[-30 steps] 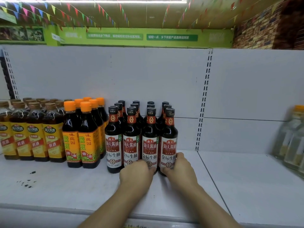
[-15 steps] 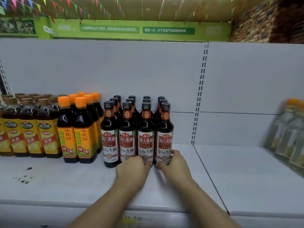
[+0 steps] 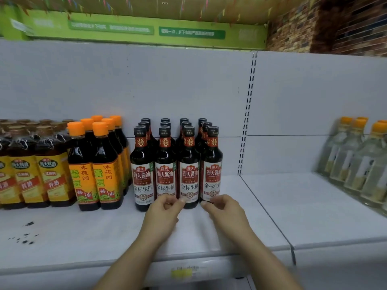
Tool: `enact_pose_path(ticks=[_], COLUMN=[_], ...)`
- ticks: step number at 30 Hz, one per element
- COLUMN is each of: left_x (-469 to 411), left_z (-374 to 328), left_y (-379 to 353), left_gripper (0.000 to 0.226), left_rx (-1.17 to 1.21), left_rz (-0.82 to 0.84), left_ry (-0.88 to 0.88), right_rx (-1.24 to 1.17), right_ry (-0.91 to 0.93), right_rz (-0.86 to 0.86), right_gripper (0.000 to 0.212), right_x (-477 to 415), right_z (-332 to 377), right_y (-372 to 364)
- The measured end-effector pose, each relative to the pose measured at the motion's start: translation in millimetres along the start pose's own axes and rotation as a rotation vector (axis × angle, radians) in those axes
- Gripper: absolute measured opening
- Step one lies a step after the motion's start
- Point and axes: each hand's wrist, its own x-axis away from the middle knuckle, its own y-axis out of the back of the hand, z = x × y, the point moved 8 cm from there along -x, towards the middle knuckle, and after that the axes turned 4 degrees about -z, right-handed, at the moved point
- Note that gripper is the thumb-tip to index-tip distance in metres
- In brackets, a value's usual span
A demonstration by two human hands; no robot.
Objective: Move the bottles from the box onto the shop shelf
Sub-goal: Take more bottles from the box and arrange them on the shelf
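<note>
The dark soy sauce bottles (image 3: 189, 170) stand upright on the white shelf (image 3: 293, 206) in a tight block, four in the front row and more rows behind. At 6 o'clock from this front row both hands are low over the shelf: the left hand (image 3: 165, 209) before the second and third bottle, the right hand (image 3: 223, 208) before the fourth. Each grip is loose, the fingers a little curled and holding nothing. The fingertips are just at the bottle feet; whether they touch I cannot tell. At 9 o'clock from the block stand orange-capped bottles (image 3: 83, 164), then cooking wine bottles (image 3: 31, 170); at 3 o'clock, well apart, clear bottles (image 3: 356, 160).
</note>
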Motion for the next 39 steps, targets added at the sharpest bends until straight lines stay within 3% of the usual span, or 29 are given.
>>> enact_pose_path(ticks=[5, 10, 19, 30, 39], left_x=[13.8, 28.6, 53.6, 90.2, 140.9], left_z=[6.5, 13.3, 7.7, -9.7, -24.0], left_y=[29.3, 59.1, 80.9, 37.5, -46.3], left_gripper=[0.020, 0.020, 0.014, 0.016, 0.014], left_rx=[0.103, 0.160, 0.228, 0.237, 0.254], left_rz=[0.070, 0.176, 0.302, 0.549, 0.692], left_ry=[0.011, -0.005, -0.091, -0.131, -0.139], right_rx=[-0.102, -0.061, -0.092, -0.112, -0.052], right_ry=[-0.034, -0.061, -0.075, -0.152, -0.218], right_rz=[-0.010, -0.158, -0.385, -0.511, -0.597], right_gripper=[0.054, 0.030, 0.024, 0.017, 0.014], right_x=[24.9, 57.7, 126.1, 180.6, 220.6], right_z=[12.9, 26.1, 40.8, 36.7, 1.6], right_y=[-22.9, -31.4, -23.2, 29.3, 104.8])
